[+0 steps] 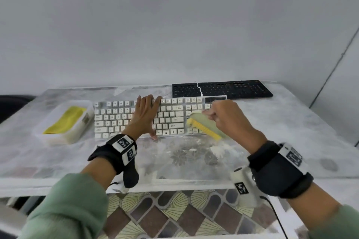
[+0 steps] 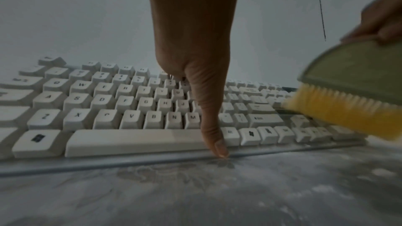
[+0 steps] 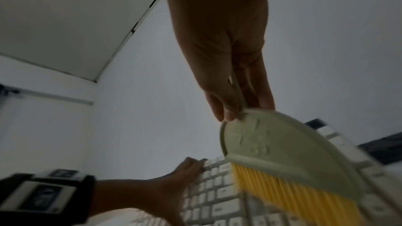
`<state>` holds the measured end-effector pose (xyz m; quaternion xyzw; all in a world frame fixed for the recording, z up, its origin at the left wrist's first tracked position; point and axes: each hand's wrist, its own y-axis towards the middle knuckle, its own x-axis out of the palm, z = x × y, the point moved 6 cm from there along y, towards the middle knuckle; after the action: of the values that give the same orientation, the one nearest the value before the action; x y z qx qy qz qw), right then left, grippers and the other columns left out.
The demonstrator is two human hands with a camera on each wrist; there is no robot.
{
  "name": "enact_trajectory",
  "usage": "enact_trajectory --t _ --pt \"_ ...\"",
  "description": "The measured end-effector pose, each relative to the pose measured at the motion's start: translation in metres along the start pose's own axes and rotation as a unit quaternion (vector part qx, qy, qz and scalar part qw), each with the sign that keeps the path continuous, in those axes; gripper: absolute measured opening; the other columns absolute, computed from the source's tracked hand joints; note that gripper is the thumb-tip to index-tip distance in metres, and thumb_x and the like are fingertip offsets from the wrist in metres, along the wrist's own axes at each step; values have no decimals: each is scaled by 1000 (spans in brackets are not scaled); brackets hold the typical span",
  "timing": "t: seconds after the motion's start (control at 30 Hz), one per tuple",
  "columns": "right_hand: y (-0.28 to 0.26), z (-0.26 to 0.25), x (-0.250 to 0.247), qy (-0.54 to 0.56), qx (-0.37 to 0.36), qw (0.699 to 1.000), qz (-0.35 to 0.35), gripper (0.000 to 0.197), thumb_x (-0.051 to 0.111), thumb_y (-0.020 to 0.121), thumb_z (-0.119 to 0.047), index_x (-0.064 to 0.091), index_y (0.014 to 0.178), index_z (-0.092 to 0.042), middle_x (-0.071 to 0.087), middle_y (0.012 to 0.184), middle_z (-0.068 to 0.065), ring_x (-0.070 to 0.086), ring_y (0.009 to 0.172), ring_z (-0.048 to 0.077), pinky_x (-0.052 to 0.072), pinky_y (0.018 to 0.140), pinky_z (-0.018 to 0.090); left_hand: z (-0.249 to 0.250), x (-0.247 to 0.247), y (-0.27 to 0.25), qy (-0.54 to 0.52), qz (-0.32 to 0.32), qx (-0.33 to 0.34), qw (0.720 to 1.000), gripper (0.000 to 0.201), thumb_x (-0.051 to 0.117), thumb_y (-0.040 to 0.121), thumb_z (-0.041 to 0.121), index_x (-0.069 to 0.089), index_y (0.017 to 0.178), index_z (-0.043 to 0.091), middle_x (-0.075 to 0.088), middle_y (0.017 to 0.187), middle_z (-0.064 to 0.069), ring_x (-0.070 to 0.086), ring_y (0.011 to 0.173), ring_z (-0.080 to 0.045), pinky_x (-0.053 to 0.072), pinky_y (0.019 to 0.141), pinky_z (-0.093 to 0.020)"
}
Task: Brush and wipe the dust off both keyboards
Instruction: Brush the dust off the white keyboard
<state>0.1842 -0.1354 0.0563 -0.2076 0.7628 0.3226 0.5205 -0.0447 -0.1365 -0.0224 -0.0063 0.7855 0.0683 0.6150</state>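
White keyboard at mid-surface, black keyboard just behind it to the right. Left hand flat on the white keys, fingers straight — thumb at the front edge. Right hand clenched on a brush — yellow bristles on the right-side keys. Yellow cloth in a tray at left.

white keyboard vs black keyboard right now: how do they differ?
The white keyboard lies nearer the person; the black keyboard lies behind it, toward the wall and to the right. The left hand rests spread on the white one while the right hand holds the brush over its right end; nothing touches the black one. White keys are tall and light, black keys low and dark. Both lie flat on the dusty table.
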Motion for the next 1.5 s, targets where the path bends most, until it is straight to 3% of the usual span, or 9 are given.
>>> enact_trajectory --t 0.13,0.27,0.4,0.53,0.93,1.1,1.23,1.37,1.5 --pt "7 -17 18 -70 -53 995 -43 36 50 95 -33 66 87 -2 44 65 -3 48 55 11 41 53 18 0 0 2 -14 9 11 1000 142 87 44 56 -1 145 11 29 136 -17 29 127 -33 5 116 -49" --pt "17 -8 12 -96 -51 989 -104 42 48 86 5 30 53 -14 51 68 2 51 69 23 34 61 28 -3 -3 2 -41 52 25 998 135 91 35 54 -2 129 27 37 131 -21 36 123 -37 8 115 -52" --pt "31 -27 -2 -95 -97 985 -104 18 57 88 -10 72 79 -6 71 88 8 65 83 28 49 75 32 -2 0 1 -29 42 17 999 135 89 39 55 -6 130 25 34 134 -19 33 126 -35 6 116 -51" --pt "37 -30 11 -125 -119 974 -146 31 61 88 -12 56 57 -9 62 68 6 61 69 25 51 72 32 -1 0 -2 -10 25 6 1000 140 87 46 56 1 146 11 30 137 -17 28 131 -32 3 116 -49" --pt "40 -17 -8 -78 -83 988 -102 18 59 86 0 71 99 -3 70 105 4 66 93 19 45 75 20 -2 0 -1 8 11 1 1000 136 84 50 58 7 150 7 27 138 -15 28 129 -29 7 118 -45" --pt "30 -7 -3 -78 -63 980 -173 20 59 83 3 73 96 -4 71 102 5 65 96 19 47 79 22 -3 1 0 -19 22 13 999 141 87 45 57 0 147 10 29 137 -17 29 127 -31 7 116 -45" --pt "29 -5 -11 -45 -66 994 -76 14 58 88 -2 71 91 0 71 103 6 66 91 20 39 71 17 -3 2 0 -25 38 24 999 143 88 40 56 6 146 8 33 133 -18 32 123 -32 11 115 -46" --pt "25 -7 -1 -69 -69 983 -157 15 60 83 2 73 89 -3 72 99 5 66 92 19 49 81 25 -6 2 2 -59 79 43 994 138 90 30 55 0 130 26 39 126 -21 38 116 -36 16 113 -50" --pt "27 -12 -4 -50 -85 991 -91 15 56 86 4 71 90 3 72 101 5 67 91 22 50 77 25 -5 3 3 -51 48 35 997 142 89 37 56 -1 140 18 33 131 -17 32 121 -31 8 115 -46"
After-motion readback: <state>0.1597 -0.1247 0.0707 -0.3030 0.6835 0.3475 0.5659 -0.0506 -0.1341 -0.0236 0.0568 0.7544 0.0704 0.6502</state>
